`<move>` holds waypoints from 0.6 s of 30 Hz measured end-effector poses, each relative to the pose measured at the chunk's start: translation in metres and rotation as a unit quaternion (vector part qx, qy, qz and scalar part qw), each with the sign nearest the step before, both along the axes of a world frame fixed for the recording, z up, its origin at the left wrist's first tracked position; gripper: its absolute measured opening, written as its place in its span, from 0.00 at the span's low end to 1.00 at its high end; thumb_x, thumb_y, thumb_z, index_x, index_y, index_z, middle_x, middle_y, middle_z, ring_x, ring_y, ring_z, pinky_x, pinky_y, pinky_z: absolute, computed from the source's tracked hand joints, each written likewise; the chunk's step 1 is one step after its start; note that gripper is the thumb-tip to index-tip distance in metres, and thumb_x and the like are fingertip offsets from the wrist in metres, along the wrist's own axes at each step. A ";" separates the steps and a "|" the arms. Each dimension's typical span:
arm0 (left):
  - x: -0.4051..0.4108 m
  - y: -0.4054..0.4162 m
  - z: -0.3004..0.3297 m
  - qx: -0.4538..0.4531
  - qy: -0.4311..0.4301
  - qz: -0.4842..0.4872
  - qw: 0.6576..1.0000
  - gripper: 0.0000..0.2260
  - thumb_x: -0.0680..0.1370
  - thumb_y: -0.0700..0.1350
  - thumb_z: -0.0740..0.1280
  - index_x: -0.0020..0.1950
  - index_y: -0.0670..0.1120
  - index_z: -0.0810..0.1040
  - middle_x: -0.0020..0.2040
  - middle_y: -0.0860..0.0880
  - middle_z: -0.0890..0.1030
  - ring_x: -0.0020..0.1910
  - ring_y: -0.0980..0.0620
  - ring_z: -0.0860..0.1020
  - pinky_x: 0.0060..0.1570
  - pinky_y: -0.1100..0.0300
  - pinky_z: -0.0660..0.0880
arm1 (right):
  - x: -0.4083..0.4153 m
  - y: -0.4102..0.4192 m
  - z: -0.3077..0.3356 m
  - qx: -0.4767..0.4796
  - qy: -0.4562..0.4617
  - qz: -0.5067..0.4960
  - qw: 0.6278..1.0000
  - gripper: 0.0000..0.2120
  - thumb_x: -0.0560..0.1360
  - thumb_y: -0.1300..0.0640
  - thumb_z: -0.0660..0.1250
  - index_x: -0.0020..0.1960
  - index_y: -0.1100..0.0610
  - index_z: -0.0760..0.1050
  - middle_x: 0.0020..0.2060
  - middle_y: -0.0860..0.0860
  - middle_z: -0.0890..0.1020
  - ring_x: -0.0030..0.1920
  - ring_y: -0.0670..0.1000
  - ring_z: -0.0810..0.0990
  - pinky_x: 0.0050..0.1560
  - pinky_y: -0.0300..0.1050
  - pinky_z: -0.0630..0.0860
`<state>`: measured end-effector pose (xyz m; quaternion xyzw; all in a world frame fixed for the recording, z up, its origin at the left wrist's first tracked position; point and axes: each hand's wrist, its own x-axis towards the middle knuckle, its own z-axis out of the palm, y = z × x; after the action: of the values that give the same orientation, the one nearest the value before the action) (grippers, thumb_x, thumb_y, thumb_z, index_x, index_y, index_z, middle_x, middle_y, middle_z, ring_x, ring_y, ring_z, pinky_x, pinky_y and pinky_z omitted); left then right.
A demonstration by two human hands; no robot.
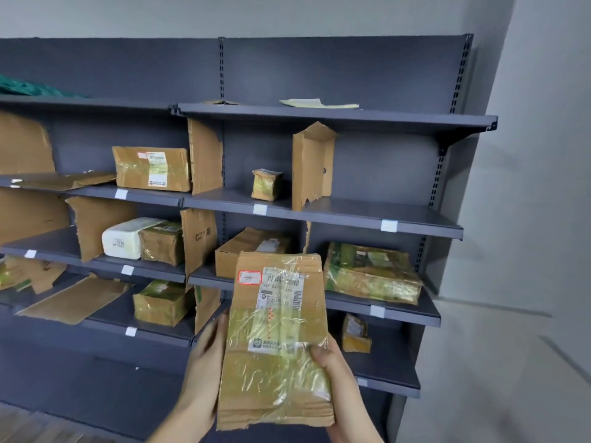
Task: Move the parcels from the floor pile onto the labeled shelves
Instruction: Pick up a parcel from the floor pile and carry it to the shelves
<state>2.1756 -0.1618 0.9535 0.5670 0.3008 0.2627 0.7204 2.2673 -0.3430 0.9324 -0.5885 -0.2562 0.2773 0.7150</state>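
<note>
From my head camera, I hold a flat taped cardboard parcel [276, 340] upright before the dark shelves [377, 215]. My left hand [204, 372] grips its left edge; my right hand [332, 366] clasps the right edge, thumb on front.

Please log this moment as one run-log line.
both hands: left hand, right hand | hold: taped parcel | before shelves | unplaced

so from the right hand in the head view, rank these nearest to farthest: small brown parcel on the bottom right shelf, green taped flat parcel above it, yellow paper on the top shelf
1. Small brown parcel, bottom shelf, just above and right of the right hand.
2. Green taped flat parcel, one shelf higher, right side.
3. Yellow paper, top shelf, far above.
</note>
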 end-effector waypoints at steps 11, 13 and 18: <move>0.001 0.021 0.029 -0.091 -0.032 -0.072 0.993 0.26 0.72 0.70 0.65 0.64 0.59 0.79 0.56 0.48 0.85 0.55 0.44 0.83 0.60 0.41 0.77 | -0.007 0.037 0.051 0.053 0.083 -0.060 0.993 0.17 0.79 0.51 0.66 0.67 0.49 0.78 0.58 0.53 0.86 0.57 0.55 0.85 0.56 0.54 0.81; 0.001 0.033 0.035 -0.082 -0.032 -0.081 0.993 0.22 0.74 0.66 0.66 0.61 0.55 0.81 0.53 0.46 0.86 0.54 0.43 0.84 0.62 0.42 0.75 | -0.011 0.050 0.060 0.042 0.103 -0.072 0.991 0.15 0.80 0.51 0.64 0.65 0.51 0.79 0.57 0.54 0.86 0.57 0.56 0.86 0.55 0.53 0.82; 0.000 0.068 0.052 -0.093 -0.032 -0.084 0.992 0.17 0.77 0.60 0.66 0.57 0.49 0.83 0.48 0.45 0.87 0.51 0.42 0.84 0.54 0.48 0.78 | -0.012 0.088 0.071 0.001 0.112 -0.083 0.990 0.17 0.79 0.49 0.66 0.65 0.53 0.79 0.57 0.56 0.86 0.58 0.59 0.85 0.58 0.56 0.82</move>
<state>2.1758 -0.0943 1.0053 0.5120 0.2515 0.1901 0.7990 2.2548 -0.2555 1.0035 -0.5722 -0.1249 0.2810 0.7603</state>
